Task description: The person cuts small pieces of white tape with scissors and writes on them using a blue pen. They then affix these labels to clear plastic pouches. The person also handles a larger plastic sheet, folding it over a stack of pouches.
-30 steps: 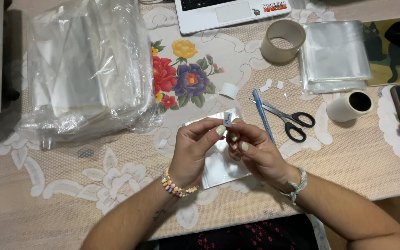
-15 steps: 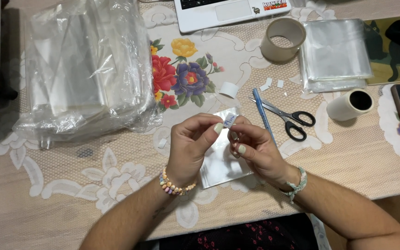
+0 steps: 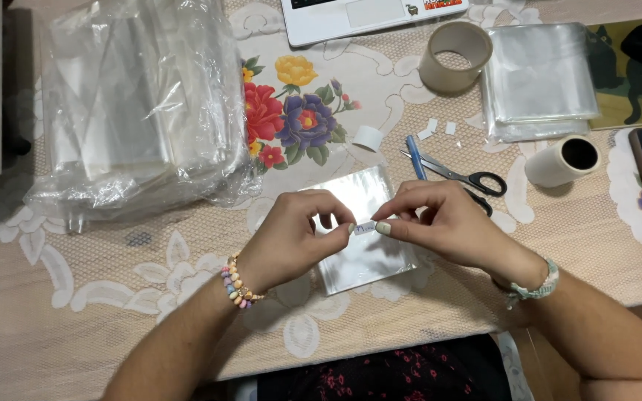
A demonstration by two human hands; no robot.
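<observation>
Over lace tablecloth [image 3: 76, 312], both hands [image 3: 365, 230] pinch a small white label [image 3: 365, 228] above a clear bag [image 3: 362, 252].

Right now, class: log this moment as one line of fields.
left hand: pinching label | right hand: pinching label | under hands: clear bag | nearby: scissors, tape roll, table

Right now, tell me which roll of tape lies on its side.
The small white roll right of the black-handled scissors: its hole faces sideways. The wide tan roll lies flat, hole up.
</observation>
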